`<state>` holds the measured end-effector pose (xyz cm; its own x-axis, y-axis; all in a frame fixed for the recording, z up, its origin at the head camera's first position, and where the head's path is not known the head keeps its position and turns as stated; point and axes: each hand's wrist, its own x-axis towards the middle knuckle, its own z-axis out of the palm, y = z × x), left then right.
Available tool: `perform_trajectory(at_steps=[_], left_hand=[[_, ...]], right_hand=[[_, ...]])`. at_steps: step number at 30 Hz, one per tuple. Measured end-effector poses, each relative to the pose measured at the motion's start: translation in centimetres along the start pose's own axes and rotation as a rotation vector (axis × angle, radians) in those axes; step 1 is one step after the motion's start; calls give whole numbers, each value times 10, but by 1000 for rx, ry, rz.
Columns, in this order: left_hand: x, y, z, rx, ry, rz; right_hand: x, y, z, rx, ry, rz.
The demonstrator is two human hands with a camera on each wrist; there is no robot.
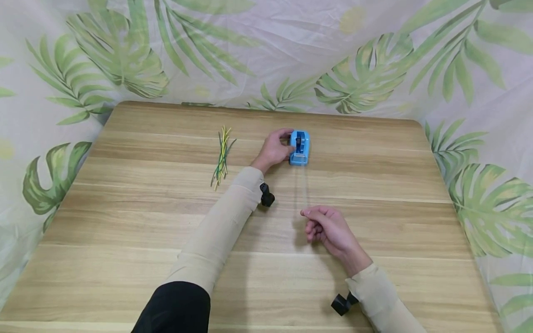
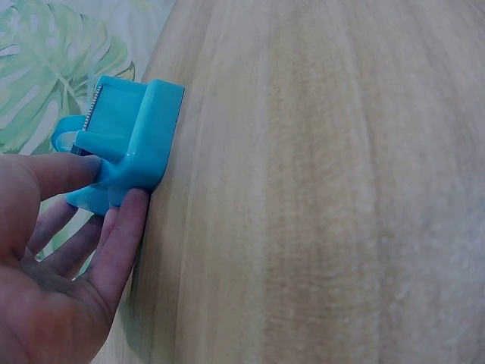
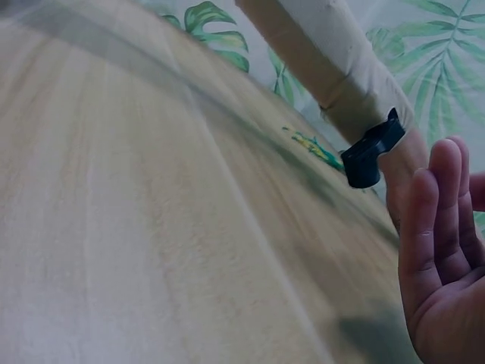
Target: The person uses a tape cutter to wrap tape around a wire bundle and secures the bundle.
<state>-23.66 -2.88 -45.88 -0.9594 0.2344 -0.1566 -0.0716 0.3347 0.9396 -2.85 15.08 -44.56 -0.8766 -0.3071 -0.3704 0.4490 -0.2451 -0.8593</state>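
Observation:
A blue tape dispenser [image 1: 304,159] stands on the wooden table, its toothed cutting edge facing the person. My left hand [image 1: 275,149] grips the dispenser from its left side. In the left wrist view the thumb and fingers of the left hand [image 2: 61,280] press on the blue body [image 2: 151,144]. A strip of clear tape [image 1: 305,185] runs from the dispenser toward the person. Its free end is pinched between thumb and forefinger of my right hand [image 1: 331,229], raised over the table. In the right wrist view only some fingers [image 3: 447,220] of that hand show.
Left of the dispenser lies a loose bundle of yellow and green twist ties [image 1: 222,159]. A black wrist camera [image 1: 267,196] sits on the left sleeve, another [image 1: 342,304] by the right. Leaf-patterned cloth [image 1: 283,55] hangs behind the wooden table [image 1: 399,185].

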Motion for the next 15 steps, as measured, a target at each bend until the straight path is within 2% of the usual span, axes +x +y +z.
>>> perform_trajectory(at_steps=[15], left_hand=[[0, 0, -1, -4, -8, -9]], right_hand=[[7, 12, -2, -32, 44, 78]])
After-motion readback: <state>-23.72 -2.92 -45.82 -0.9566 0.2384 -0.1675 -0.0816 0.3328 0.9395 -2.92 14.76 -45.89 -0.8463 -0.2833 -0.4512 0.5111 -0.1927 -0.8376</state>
